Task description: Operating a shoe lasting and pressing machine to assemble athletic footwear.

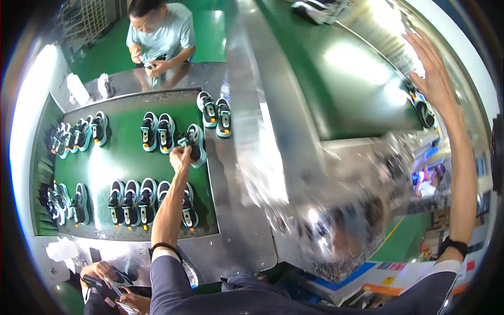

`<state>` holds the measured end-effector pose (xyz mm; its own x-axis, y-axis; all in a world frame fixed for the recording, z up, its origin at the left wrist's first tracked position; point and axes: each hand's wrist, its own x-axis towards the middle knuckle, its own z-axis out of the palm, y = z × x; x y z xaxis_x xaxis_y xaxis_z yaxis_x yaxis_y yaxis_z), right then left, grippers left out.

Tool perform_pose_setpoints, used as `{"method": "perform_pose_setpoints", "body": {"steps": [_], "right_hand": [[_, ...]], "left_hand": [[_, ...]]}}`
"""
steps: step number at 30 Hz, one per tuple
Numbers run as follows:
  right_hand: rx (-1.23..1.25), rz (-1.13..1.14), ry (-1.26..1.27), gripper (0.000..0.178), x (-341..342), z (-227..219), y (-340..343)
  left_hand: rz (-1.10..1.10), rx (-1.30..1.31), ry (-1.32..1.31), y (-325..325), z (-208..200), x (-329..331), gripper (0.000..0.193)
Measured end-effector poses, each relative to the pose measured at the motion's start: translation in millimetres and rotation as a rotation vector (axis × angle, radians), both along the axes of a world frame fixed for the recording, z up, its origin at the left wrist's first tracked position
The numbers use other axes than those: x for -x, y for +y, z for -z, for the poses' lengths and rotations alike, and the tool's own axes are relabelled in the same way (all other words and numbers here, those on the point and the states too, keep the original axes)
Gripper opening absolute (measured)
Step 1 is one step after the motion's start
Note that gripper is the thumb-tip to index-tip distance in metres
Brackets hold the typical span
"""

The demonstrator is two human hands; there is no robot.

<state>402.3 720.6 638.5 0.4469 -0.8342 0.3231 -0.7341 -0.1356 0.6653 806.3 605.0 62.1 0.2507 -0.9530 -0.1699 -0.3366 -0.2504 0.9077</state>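
Note:
My left hand reaches over a green belt, its fingers closed on the ankle end of a black sneaker with a pale teal sole. Two matching sneakers stand just left of it. Beyond it, another pair of sneakers rests at the metal border. High on the right, my right hand is raised with fingers spread and nothing in it. Below that hand, more dark sneakers are partly in view at the edge of a second green surface.
Several sneakers line the belt's near side, others its far left. A foil-wrapped panel and metal housing separate the two green surfaces. One person works across the belt; another person's hands hold a shoe at lower left.

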Motion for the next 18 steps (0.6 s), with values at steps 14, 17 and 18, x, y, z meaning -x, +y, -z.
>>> {"method": "perform_pose_setpoints", "body": {"steps": [14,17,18], "right_hand": [[-0.060,0.458,0.405,0.083,-93.9,60.7,-227.4],[0.036,-0.028,0.404,0.047,-7.8,42.2,-238.6],[0.032,-0.020,0.403,0.047,12.5,33.7,-230.8]], "left_hand": [[0.056,0.178,-0.390,-74.7,85.0,10.9,0.036],[0.091,0.161,-0.437,-58.8,80.7,15.2,0.033],[0.107,0.162,-0.457,-51.8,76.5,17.4,0.033]]}}
